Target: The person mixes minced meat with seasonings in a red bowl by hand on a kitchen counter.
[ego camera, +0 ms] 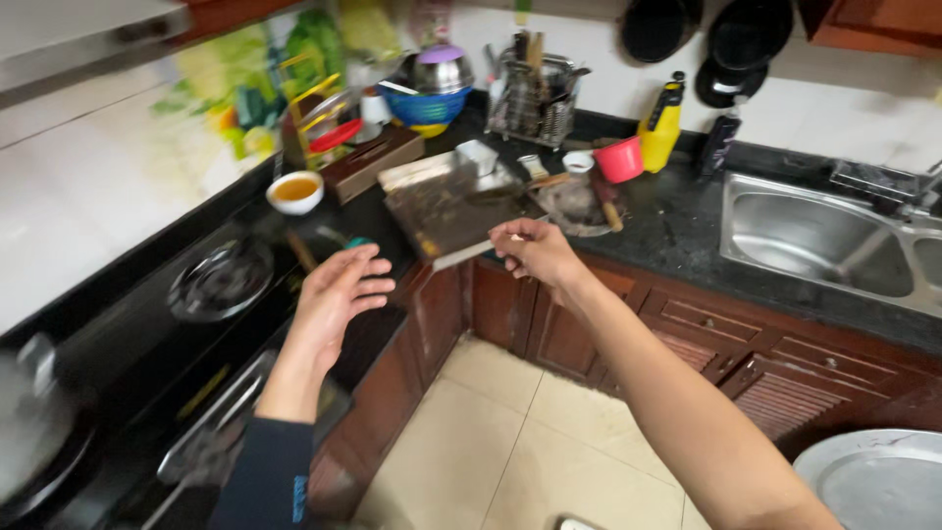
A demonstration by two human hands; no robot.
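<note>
A head-worn camera looked down on a cluttered corner kitchen counter of black stone over reddish wooden cabinets. The left hand (339, 294), in a dark sleeve, hovered over the black gas stove (221, 285) with fingers spread wide and holding nothing. The bare right hand (535, 250) reached toward the near edge of a worn wooden cutting board (446, 211) on the counter corner; its fingertips were drawn narrowly together, and whether they pinched anything could not be told. A small white bowl of amber liquid (295, 190) stood behind the stove. A red cup (620, 159) and a yellow bottle (661, 126) stood beyond the board, and a steel sink (814, 240) lay to the right.
</note>
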